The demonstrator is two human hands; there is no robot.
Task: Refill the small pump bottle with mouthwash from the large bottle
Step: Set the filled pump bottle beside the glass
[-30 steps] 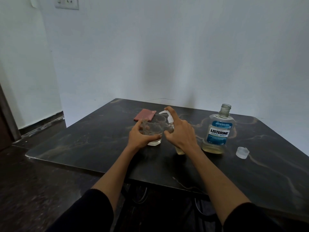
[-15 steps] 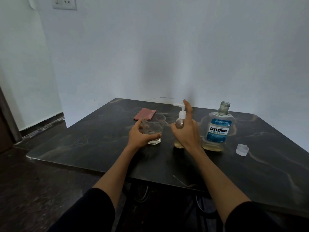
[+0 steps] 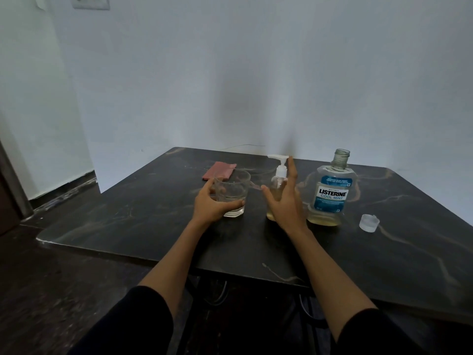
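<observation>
The small clear pump bottle with the white pump head (image 3: 277,187) stands upright on the dark marbled table (image 3: 128,216), and I take it as my landmark. Just to its right is the large clear mouthwash bottle with the blue label (image 3: 330,193), its neck uncovered, only a low layer of yellowish liquid inside; further right lies the small translucent cap (image 3: 369,222). To the left of the pump bottle the left hand (image 3: 211,207) grasps a clear drinking glass (image 3: 231,192) with a little liquid at the bottom, and behind that glass lies a folded reddish cloth (image 3: 219,170). The right hand (image 3: 285,201) is in front of the pump bottle with fingers spread and straight, gripping nothing — whether it touches the bottle I cannot tell. The pump bottle seems already filled with yellowish liquid and its head is on, so the refill looks nearly finished. For a good result I would keep the glass steady under the nozzle, press the pump straight down, and then put the cap back on the large bottle. Half a second ago the right hand was wrapped around the pump bottle with one finger beside the pump head — now it has opened.
</observation>
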